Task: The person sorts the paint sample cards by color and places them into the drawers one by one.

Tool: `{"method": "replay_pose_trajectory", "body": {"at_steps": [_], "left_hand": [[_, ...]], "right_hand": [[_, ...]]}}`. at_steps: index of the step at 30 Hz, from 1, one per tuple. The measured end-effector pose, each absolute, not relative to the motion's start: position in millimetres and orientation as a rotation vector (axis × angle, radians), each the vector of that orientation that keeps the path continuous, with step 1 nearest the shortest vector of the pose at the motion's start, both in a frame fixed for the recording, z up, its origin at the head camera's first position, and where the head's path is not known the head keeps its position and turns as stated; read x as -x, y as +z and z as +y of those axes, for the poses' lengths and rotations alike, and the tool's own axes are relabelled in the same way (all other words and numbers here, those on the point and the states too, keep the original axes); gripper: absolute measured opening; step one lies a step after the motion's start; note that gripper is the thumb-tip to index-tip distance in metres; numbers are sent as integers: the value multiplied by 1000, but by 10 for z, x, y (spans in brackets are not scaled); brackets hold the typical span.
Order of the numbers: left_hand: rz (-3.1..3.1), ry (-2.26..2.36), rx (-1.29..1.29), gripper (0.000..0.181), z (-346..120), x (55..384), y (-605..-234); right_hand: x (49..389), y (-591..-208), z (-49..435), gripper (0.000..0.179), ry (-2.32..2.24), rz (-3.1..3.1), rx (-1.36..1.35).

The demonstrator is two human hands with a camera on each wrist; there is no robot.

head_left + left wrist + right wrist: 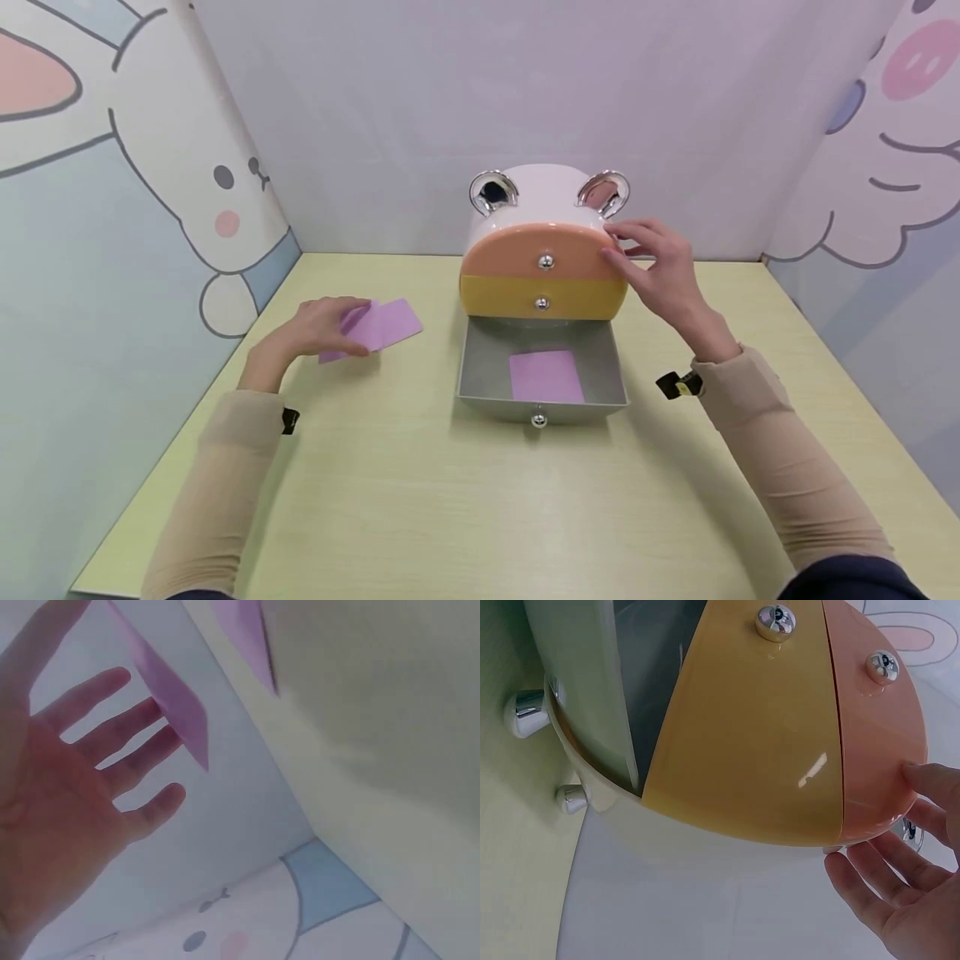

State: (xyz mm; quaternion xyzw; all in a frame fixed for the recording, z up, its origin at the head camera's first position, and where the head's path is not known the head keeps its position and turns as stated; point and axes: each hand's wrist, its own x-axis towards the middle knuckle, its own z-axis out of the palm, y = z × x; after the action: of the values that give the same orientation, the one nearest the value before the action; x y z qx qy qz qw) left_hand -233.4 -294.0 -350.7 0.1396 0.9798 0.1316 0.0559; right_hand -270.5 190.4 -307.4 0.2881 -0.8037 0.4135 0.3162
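My left hand (311, 325) holds a pink paper card (364, 327) by its edges, thumb on the near side and fingers on the far side. Beyond it lies another pink card (402, 322) on the table, partly overlapped in the head view. A small frog-like drawer cabinet (551, 192) stands at the table's back, its grey bottom drawer (487, 358) pulled out with a pink card (546, 377) lying inside. My right hand (663, 271) rests at the cabinet's upper right, thumb on the orange top drawer (881, 742) and extended fingers against the side.
The yellow middle drawer (750, 735) and the orange one are closed, each with a silver knob. Silver ring-shaped ears (603, 193) stick up from the cabinet. Cartoon-printed panels (172, 150) border the pale table (420, 500) at left and right, with a plain wall behind.
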Motion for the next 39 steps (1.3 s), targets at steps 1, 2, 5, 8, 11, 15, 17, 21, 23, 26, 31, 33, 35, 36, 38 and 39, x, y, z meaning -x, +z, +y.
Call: {"method": "replay_pose_trajectory", "body": {"at_steps": [1, 2, 5, 8, 11, 15, 17, 21, 23, 26, 31, 33, 35, 36, 38, 39], "left_hand": [[2976, 403, -454, 84, -2885, 2327, -3478], [2977, 409, -478, 84, -2831, 2318, -3451], [2979, 420, -555, 83, -2683, 2296, -3384], [2971, 416, -620, 83, -2553, 2270, -3340], [2964, 405, -673, 83, -2434, 2249, -3320], [2963, 414, -748, 82, -2270, 2217, -3289], [2955, 434, -783, 81, -2188, 2203, -3271], [2935, 465, -855, 79, -2026, 2179, -3238], [2924, 479, -888, 79, -1952, 2167, -3229], [2908, 492, -941, 77, -1845, 2154, -3231], [2884, 481, -1046, 77, -1662, 2139, -3249], [2879, 472, -1083, 77, -1587, 2136, -3255], [2876, 464, -1112, 77, -1515, 2136, -3265], [2876, 461, -1129, 77, -1478, 2137, -3269], [2878, 452, -1162, 77, -1402, 2141, -3282], [2880, 446, -1177, 77, -1365, 2144, -3290]], "right_hand": [[2707, -3075, 1906, 33, 1081, -2119, -755], [2705, -3073, 1909, 33, 1077, -2121, -753], [2709, -3076, 1913, 33, 1064, -2126, -744], [2715, -3080, 1913, 33, 1066, -2124, -744], [2713, -3086, 1912, 32, 1070, -2123, -747], [2704, -3089, 1912, 33, 1067, -2124, -748], [2702, -3086, 1911, 33, 1065, -2123, -748], [2711, -3085, 1907, 33, 1067, -2117, -747], [2718, -3086, 1905, 32, 1076, -2110, -748], [2718, -3088, 1902, 32, 1092, -2099, -752], [2721, -3092, 1887, 31, 1099, -2085, -743], [2722, -3091, 1879, 31, 1096, -2083, -735], [2720, -3092, 1882, 32, 1095, -2084, -733], [2718, -3092, 1887, 32, 1093, -2088, -732], [2711, -3089, 1895, 33, 1088, -2095, -733], [2707, -3088, 1899, 33, 1087, -2098, -733]]}}
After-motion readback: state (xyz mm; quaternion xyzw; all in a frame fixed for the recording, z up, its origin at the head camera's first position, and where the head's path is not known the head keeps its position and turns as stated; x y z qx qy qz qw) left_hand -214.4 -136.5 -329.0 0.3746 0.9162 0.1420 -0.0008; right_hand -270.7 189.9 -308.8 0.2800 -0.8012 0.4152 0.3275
